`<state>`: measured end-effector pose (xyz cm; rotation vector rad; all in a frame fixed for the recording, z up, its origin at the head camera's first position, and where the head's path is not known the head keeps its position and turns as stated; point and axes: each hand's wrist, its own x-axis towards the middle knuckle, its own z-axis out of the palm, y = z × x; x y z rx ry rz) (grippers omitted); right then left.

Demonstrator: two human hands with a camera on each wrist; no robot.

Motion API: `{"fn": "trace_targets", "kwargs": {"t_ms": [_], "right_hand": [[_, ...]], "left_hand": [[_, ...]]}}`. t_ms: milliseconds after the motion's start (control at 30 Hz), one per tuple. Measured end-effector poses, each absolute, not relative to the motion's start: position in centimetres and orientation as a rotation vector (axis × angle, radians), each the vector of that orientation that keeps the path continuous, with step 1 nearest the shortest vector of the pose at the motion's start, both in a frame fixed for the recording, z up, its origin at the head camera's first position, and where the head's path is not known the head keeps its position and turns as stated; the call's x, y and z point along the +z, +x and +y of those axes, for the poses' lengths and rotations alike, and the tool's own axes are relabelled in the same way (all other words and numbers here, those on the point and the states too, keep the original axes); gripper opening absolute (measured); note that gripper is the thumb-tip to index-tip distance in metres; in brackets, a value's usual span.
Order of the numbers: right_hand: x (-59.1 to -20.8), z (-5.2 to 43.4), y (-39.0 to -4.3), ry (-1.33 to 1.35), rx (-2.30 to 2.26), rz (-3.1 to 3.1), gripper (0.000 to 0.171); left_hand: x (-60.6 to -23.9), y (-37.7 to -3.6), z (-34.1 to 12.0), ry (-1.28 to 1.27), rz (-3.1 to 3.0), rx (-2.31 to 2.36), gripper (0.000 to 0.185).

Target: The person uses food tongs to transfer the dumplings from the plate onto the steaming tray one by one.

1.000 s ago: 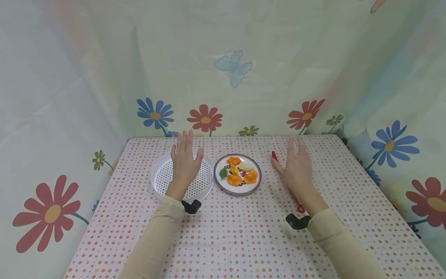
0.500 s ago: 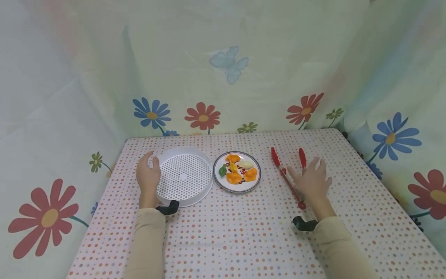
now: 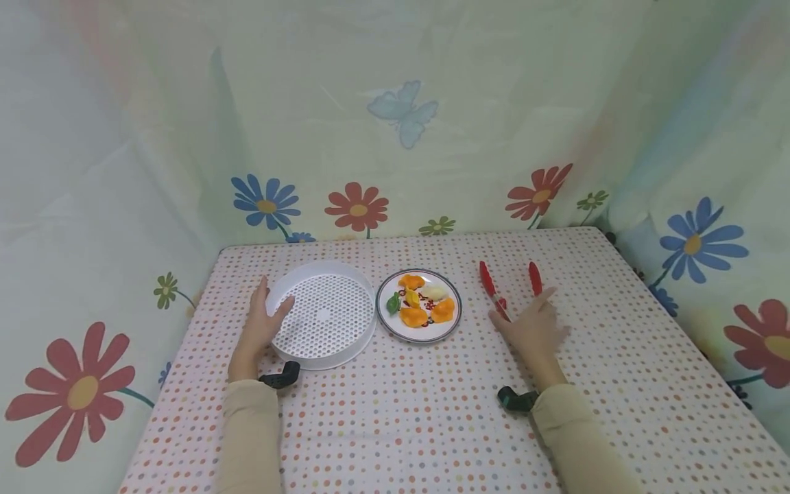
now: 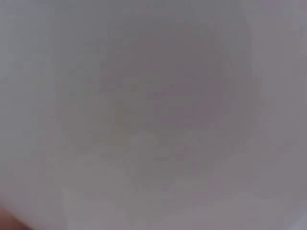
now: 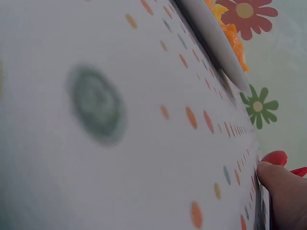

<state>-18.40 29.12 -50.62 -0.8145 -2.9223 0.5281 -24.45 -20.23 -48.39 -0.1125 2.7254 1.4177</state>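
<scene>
Whereas half a second earlier the left hand (image 3: 259, 324) had curled against the 9 o'clock side of the white perforated tray (image 3: 323, 314), it now lay flatter, fingers straight and pointing toward 12 o'clock, thumb reaching onto the tray's rim. Over the same interval the right hand (image 3: 532, 325) had slid toward 9 o'clock, so that it covered the lower part of the red tongs (image 3: 494, 291) instead of sitting at their 3 o'clock side. Its fingers were spread and relaxed, palm down over the tongs, gripping nothing that could be seen. Both red tips of the tongs stuck out at the hand's 12 o'clock. Between tray and tongs stood the plate (image 3: 390, 323) of orange and yellow dumplings (image 3: 420, 307), unchanged. Everything rested on the dotted tablecloth (image 3: 407, 418). From the left wrist only white blur showed; the right wrist view showed a fingertip (image 5: 283, 184) touching the cloth beside a red tong tip.
</scene>
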Motion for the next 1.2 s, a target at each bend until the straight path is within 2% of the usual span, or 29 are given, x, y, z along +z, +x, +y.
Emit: {"fn": "trace_targets", "kwargs": {"t_ms": [167, 333, 600, 1000, 1200], "right_hand": [[-51.2, 28.9, -18.9, -0.74, 0.484, -2.846, 0.116], [-51.3, 29.2, -19.4, -0.65, 0.503, -2.832, 0.108], [-50.6, 30.3, -21.1, -0.562, 0.567, -2.842, 0.113], [-50.4, 31.1, -22.0, -0.775, 0.781, -2.844, 0.126], [-48.8, 32.7, -21.8, -0.762, 0.868, -2.974, 0.126]], "left_hand": [[-48.2, -24.4, -20.4, -0.135, 2.65, 1.469, 0.102], [-48.5, -24.7, -20.4, -0.154, 2.676, 1.431, 0.097], [-49.4, -25.3, -19.5, -0.144, 2.746, 1.556, 0.09], [-49.8, -25.5, -16.9, -0.065, 2.81, 1.623, 0.076], [-48.9, -25.5, -18.5, 0.007, 2.714, 1.46, 0.085]]}}
